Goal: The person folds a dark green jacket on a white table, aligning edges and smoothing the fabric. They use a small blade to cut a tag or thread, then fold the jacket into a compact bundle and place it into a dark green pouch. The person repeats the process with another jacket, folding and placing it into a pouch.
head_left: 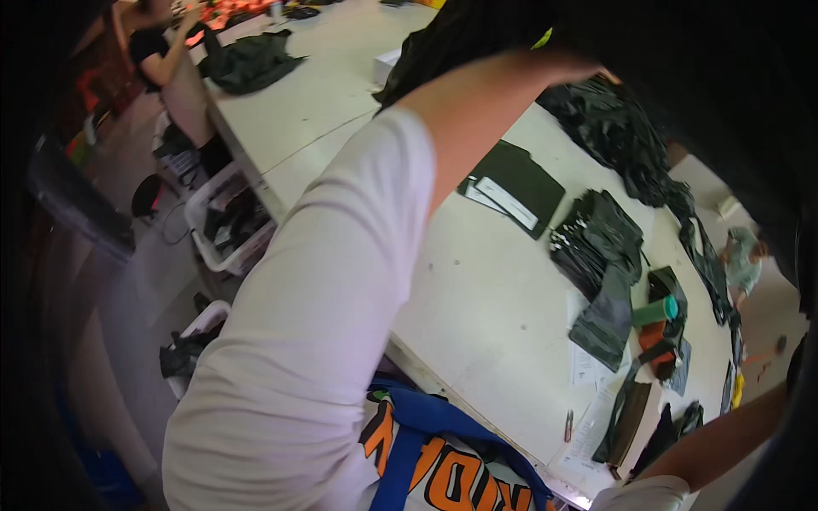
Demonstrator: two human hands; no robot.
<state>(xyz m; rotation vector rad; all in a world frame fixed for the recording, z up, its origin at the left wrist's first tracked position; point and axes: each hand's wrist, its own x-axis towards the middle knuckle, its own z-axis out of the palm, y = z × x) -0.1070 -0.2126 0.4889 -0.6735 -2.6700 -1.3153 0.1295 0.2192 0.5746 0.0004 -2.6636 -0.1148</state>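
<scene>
Our left arm is stretched way up and forward across the view, white sleeve to the elbow, bare forearm after that, and the left hand (573, 66) lands up in a big dark garment (682, 51) that hangs over the top right. We can't tell how far that grip is closed, the fingers get lost in the black cloth. Only the right forearm shows at the bottom right, the hand itself is out of view, so no telling there either. Under the garment sits the white bench (477, 307). On it, below the garment: one stack of flat black sleeves (514, 187), one green tube (655, 312), one heap of black fabric (613, 128)
</scene>
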